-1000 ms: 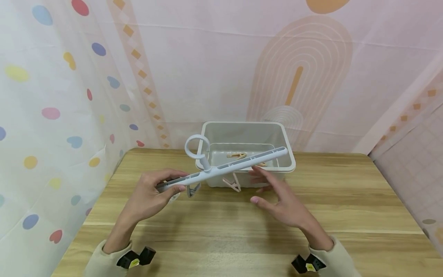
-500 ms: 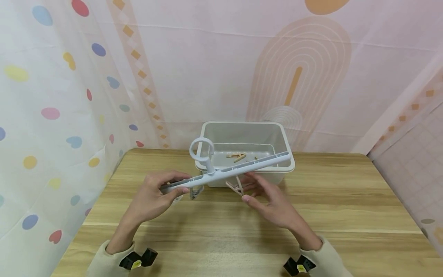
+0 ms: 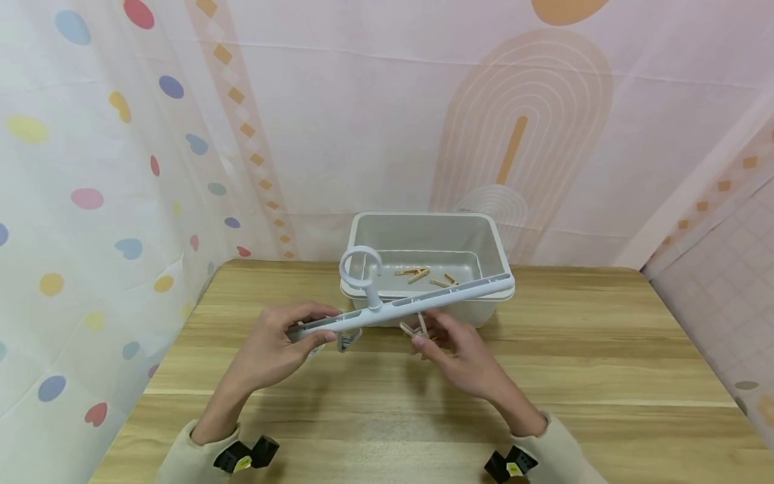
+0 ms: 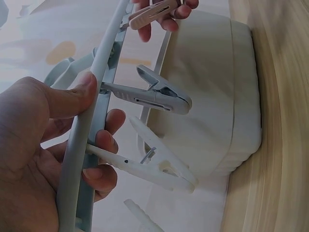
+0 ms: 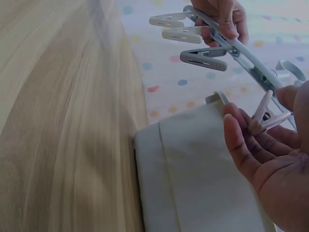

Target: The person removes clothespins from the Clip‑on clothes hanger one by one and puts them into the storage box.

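Note:
My left hand (image 3: 272, 346) grips the left end of a pale blue-grey clip hanger (image 3: 447, 294), thumb in front and fingers behind. The hanger's bar slants up to the right, with its ring hook (image 3: 345, 265) on top. Beneath the bar hang a grey clip (image 4: 154, 94), a white clip (image 4: 149, 169) and a further pale clip (image 5: 166, 20). A pinkish clip (image 5: 263, 116) hangs nearer the middle. My right hand (image 3: 462, 353) holds this clip between thumb and fingers, below the bar; its fingertips are partly hidden in the head view.
Behind the hanger, a grey-white plastic bin (image 3: 423, 232) stands at the back of the wooden table (image 3: 387, 417). Several tan clips (image 3: 417, 274) lie on its floor. A patterned curtain (image 3: 363, 121) hangs behind and to the left.
My right hand has come leftward to the pinkish clip and taken hold of it. The hanger in my left hand has shifted slightly right and down.

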`<state>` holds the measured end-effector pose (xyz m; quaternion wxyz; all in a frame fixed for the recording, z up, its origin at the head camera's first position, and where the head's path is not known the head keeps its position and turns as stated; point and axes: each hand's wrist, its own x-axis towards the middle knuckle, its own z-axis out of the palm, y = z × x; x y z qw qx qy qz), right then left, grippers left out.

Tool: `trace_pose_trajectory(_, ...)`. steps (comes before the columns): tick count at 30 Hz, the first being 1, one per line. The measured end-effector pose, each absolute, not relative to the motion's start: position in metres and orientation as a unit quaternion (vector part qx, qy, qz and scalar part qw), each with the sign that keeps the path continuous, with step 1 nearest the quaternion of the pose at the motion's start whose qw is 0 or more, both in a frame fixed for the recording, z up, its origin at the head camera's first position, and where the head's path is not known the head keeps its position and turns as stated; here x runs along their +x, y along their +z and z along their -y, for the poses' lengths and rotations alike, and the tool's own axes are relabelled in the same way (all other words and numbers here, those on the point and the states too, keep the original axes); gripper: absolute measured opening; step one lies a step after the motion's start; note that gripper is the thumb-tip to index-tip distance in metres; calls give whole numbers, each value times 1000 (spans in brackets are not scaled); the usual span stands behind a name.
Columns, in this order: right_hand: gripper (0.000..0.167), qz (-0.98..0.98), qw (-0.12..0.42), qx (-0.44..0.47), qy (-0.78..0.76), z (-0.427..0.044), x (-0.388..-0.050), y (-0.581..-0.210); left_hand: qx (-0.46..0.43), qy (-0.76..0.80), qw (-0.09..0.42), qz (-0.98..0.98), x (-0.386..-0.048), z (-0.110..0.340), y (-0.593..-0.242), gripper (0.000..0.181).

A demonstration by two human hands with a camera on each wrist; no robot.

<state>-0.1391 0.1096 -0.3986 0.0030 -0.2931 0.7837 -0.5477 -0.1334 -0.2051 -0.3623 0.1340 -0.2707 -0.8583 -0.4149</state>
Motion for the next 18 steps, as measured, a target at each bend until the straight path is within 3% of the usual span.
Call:
trace_pose_trajectory(8,25,-768,-4,-292,-570,-107,-139,-401,-274,-412,136,858,-133,204,-363,28)
trace_pose_trajectory(18,23,-789,-36,-289,-541,-113,-140,-402,-273,-414,132,858,-133,205,-363,30)
